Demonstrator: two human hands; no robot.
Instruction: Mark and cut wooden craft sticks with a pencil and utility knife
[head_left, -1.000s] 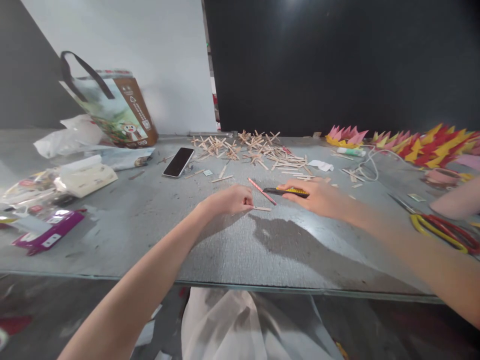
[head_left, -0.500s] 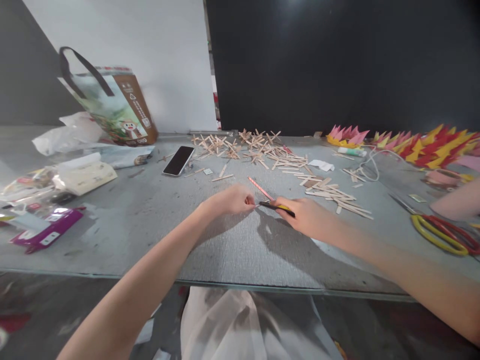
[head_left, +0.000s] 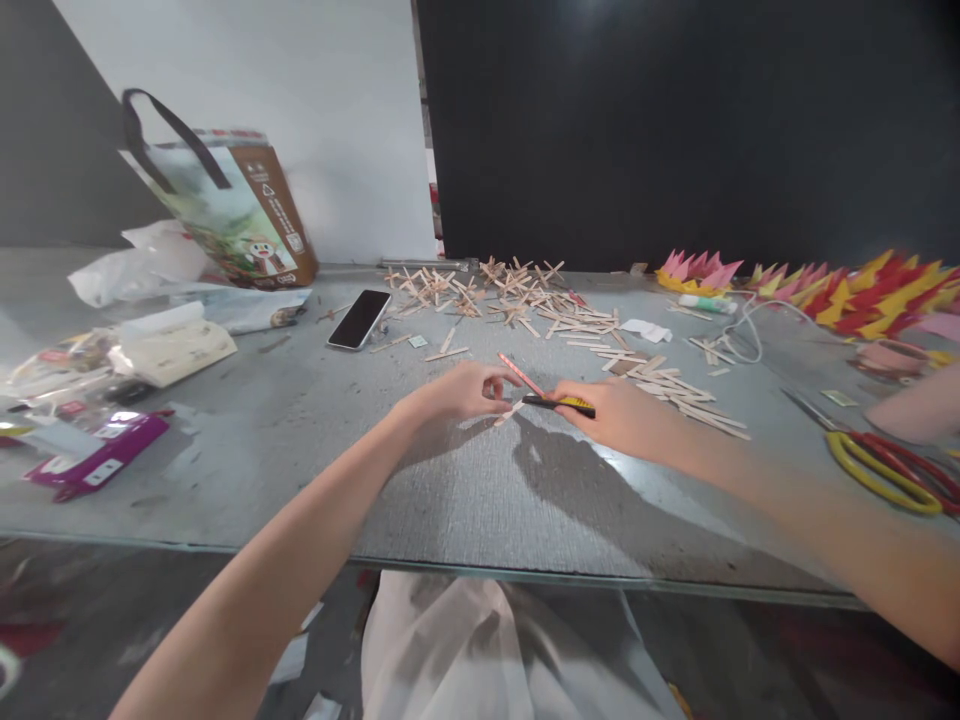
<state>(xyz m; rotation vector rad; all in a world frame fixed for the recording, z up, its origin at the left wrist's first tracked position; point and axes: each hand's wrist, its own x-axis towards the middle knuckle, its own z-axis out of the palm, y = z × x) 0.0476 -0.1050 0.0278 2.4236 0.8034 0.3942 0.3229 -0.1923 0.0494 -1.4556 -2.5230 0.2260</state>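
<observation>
My left hand [head_left: 463, 389] is closed in a pinch on a small wooden stick [head_left: 511, 411] held just above the grey table [head_left: 315, 450]. My right hand [head_left: 616, 412] grips a yellow and black utility knife [head_left: 564, 402], its tip pointing left at the stick. A pink pencil [head_left: 520, 374] lies on the table just behind the two hands. A pile of wooden sticks [head_left: 510, 292], many glued into crosses, is spread across the back of the table, and more loose sticks [head_left: 679, 390] lie to the right of my right hand.
A black phone [head_left: 359, 319] lies left of the stick pile. A printed bag [head_left: 225, 205], plastic packets [head_left: 161, 345] and a purple box [head_left: 101, 455] fill the left side. Yellow and red scissors [head_left: 885, 465], another person's hand [head_left: 919, 405], a white cable [head_left: 742, 335] and folded paper shapes [head_left: 847, 285] are at right.
My right hand picked up the knife and brought it left to the stick. My left hand lifted the stick's end slightly. The loose sticks once under my right hand are uncovered.
</observation>
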